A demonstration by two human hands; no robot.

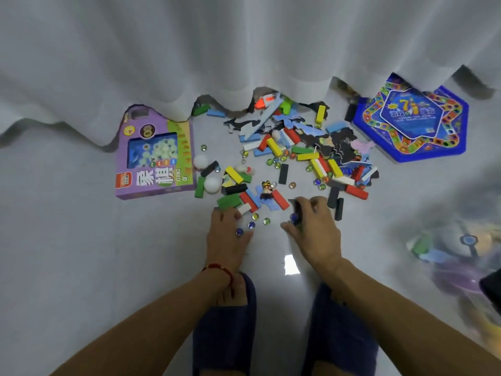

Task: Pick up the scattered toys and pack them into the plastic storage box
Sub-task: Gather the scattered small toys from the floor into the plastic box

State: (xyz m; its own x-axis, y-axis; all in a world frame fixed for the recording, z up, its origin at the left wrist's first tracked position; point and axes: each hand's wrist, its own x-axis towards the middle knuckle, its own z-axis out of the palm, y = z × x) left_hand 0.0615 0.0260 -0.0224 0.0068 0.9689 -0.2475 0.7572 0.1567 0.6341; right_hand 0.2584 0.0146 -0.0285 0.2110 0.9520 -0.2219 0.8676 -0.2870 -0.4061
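1. Low on the pale grey floor (81,240), the left hand (226,234) lies palm down with fingers spread, a blue glass marble (239,232) at its thumb side; it grips nothing that shows.
2. Beside it, the right hand (315,226) is curled, fingers closed around a blue marble (294,217) and a dark piece too hidden to name.
3. Between the two hands lie loose marbles, one blue (251,225) and one green (266,220).
4. Just beyond the fingertips sits a small toy figure with a dark body (267,189), among a scatter of coloured rectangular blocks (273,147) in red, yellow, green, blue, black and white, mixed with flat puzzle pieces (339,139).
5. Two white balls (212,184) rest near the purple game carton (154,156) on the left.
6. A blue hexagonal game board box (412,118) lies far right, partly under the white curtain (244,50).
7. At the right edge, blurred, stands the clear plastic storage box (455,253) with toys already inside.
8. A red string bracelet (219,268) circles the left wrist; dark blue slippers (225,335) show below.
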